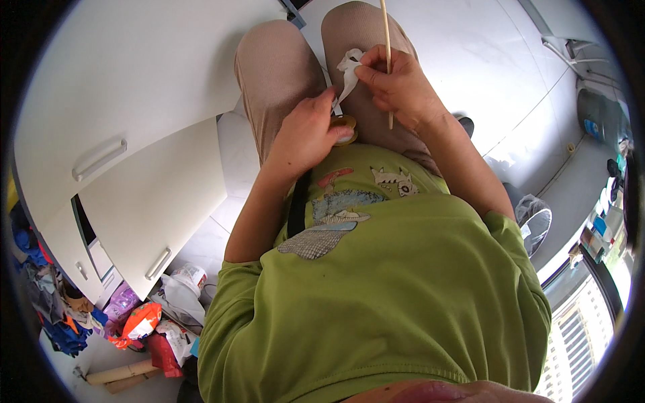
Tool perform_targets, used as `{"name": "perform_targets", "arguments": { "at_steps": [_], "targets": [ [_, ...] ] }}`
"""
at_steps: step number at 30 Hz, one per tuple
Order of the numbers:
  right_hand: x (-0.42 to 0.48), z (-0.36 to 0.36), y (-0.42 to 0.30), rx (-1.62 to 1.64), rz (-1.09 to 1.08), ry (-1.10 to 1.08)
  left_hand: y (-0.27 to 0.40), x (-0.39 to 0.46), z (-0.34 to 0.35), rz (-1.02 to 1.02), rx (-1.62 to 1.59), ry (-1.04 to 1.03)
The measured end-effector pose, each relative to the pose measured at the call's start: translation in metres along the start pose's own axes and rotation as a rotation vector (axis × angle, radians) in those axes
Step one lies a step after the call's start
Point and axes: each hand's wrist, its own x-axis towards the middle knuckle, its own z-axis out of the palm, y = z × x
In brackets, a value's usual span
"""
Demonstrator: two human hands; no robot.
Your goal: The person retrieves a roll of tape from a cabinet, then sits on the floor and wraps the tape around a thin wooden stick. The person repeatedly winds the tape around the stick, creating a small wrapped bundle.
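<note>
Between my thighs, my left hand (310,130) has its thumb laid over a yellowish ring that looks like a roll of tape (347,122). Its fingers reach the lower end of a crumpled white strip (348,83), thin like tissue or plastic film. The strip's upper end is pinched by my right hand (400,83) above my thigh. A slender wooden stick (387,30) also passes through the right hand, nearly upright in the picture, its lower end below the palm. How the strip meets the ring is hidden by my left fingers.
White cabinet fronts with handles (100,160) stand at left. Below them are a white tub (190,278), an orange package (143,321) and piled clothes (60,317). At right are a lined bin (534,224) and a large clear bottle (602,118) on the tiled floor (473,60).
</note>
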Motion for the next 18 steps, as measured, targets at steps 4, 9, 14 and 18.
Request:
{"name": "perform_targets", "arguments": {
  "at_steps": [4,9,14,18],
  "targets": [
    [-0.006,-0.003,0.000,0.067,-0.002,0.014,0.005,-0.003,-0.002,-0.025,0.090,-0.126],
    [-0.013,-0.012,0.002,0.197,-0.036,-0.029,0.006,-0.007,-0.003,0.023,0.057,-0.156],
    [-0.021,-0.017,0.001,0.222,-0.050,-0.072,0.006,-0.014,0.010,0.051,0.117,0.024],
    [-0.026,-0.019,0.003,0.234,-0.080,-0.074,0.015,-0.006,0.012,-0.008,0.358,-0.299]
  ]
}}
